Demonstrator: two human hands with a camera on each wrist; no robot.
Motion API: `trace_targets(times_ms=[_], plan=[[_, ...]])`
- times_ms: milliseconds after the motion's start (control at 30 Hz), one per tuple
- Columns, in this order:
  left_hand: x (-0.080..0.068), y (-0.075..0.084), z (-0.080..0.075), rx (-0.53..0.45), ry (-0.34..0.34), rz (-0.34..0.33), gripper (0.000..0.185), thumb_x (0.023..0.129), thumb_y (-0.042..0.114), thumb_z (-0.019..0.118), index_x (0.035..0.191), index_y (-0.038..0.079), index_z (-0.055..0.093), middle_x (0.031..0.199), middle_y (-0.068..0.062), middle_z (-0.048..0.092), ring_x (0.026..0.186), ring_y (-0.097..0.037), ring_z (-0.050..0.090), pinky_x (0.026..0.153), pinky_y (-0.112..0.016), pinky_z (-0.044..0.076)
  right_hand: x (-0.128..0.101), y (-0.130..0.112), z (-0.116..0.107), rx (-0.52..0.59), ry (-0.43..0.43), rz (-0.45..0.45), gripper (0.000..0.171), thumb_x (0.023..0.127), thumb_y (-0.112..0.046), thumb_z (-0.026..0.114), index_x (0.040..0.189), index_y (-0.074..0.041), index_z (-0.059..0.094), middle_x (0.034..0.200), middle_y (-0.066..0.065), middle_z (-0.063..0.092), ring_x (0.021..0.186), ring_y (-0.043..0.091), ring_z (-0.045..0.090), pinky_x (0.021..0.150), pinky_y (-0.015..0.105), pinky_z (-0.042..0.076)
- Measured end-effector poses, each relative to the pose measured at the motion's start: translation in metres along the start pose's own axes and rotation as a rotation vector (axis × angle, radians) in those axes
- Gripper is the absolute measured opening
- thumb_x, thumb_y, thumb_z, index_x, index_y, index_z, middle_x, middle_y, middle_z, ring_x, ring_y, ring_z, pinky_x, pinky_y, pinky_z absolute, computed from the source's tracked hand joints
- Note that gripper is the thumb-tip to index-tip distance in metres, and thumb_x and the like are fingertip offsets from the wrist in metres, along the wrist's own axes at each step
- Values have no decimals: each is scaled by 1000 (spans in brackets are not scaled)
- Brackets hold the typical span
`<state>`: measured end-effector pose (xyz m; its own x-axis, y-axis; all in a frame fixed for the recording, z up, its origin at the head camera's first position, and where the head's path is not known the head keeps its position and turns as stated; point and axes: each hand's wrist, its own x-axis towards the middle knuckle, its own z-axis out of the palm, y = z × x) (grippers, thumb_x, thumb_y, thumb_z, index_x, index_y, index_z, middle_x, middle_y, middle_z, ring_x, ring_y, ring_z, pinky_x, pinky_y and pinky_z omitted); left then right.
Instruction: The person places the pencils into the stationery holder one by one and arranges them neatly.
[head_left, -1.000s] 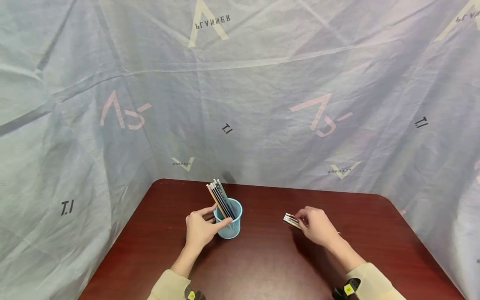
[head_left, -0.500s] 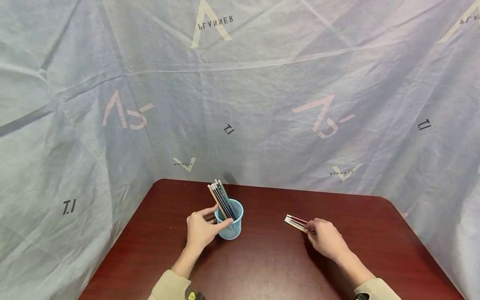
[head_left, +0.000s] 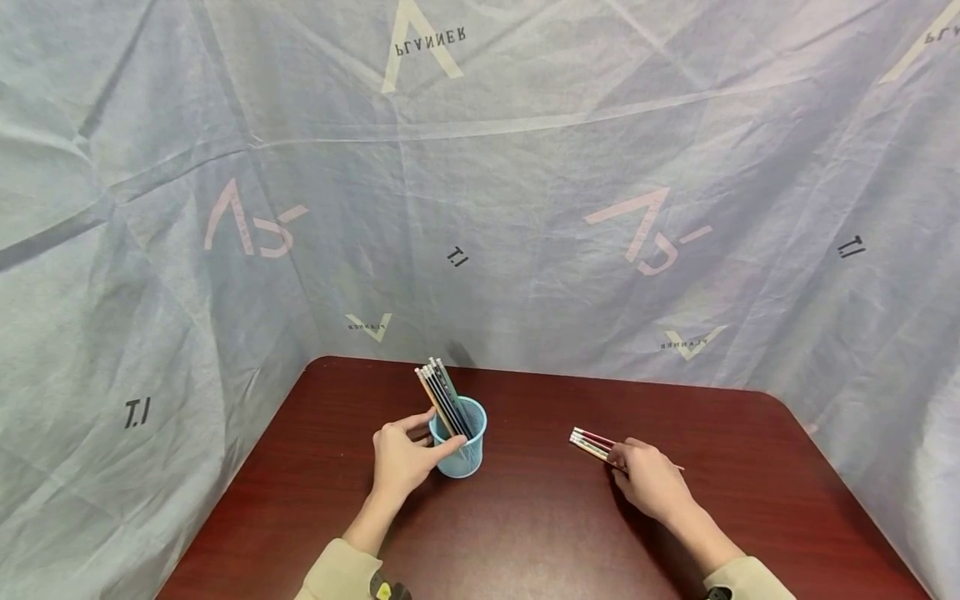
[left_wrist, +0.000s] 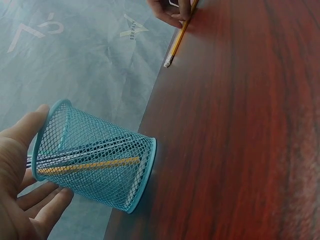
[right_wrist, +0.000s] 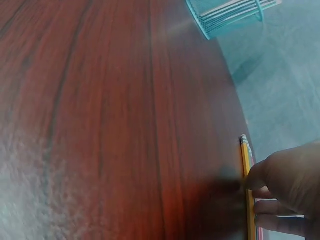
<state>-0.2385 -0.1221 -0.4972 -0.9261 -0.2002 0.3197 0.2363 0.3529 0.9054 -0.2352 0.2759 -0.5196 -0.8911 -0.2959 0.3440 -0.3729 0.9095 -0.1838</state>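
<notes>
A light-blue mesh pencil cup (head_left: 462, 461) stands upright at the table's centre-left, with several dark, green and tan pencils (head_left: 441, 396) leaning left in it. My left hand (head_left: 405, 457) grips it at the rim, thumb on the near side, other fingers round the far left; the left wrist view shows the cup's mesh wall (left_wrist: 95, 192). To the right, several pencils (head_left: 589, 443) lie side by side on the table, eraser ends toward the cup. Over their middle, my right hand (head_left: 651, 482) pinches them; its thumb presses beside a yellow pencil (right_wrist: 246, 160) in the right wrist view.
The dark red wooden table (head_left: 525, 517) has rounded far corners. A grey fabric curtain (head_left: 525, 250) with printed letters hangs behind it and along both sides. The stretch of tabletop between cup and loose pencils separates the two hands.
My right hand has slid right and nearer me along the loose pencils, uncovering more of their eraser ends, including a red one. My left hand and the cup have stayed in place.
</notes>
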Motion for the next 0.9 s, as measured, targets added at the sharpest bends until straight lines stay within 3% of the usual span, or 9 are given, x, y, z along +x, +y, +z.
trace_targets(times_ms=[267,600,900], plan=[[0,-1,0,5,3,0,67,66,31,104,124,10,80,112,-12,82,86,-23,83,78,-42,69,-2,-8,0,9,-12,15,21,77,3,82,87,-14,73,80,-7,60,72,7,62,58,27,53],[0,0,-1,-5,3,11,66,66,31,104,124,10,80,113,-12,82,86,-25,83,78,-42,69,-2,-5,8,-18,123,-61,25,71,6,86,87,-9,74,82,0,65,78,19,66,69,40,62],[1,-2,0,-2,2,1,67,66,31,104,125,11,80,113,-12,82,88,-23,83,78,-39,69,1,-7,7,13,21,39,20,77,4,81,81,-15,74,73,-5,56,65,10,56,56,33,52]])
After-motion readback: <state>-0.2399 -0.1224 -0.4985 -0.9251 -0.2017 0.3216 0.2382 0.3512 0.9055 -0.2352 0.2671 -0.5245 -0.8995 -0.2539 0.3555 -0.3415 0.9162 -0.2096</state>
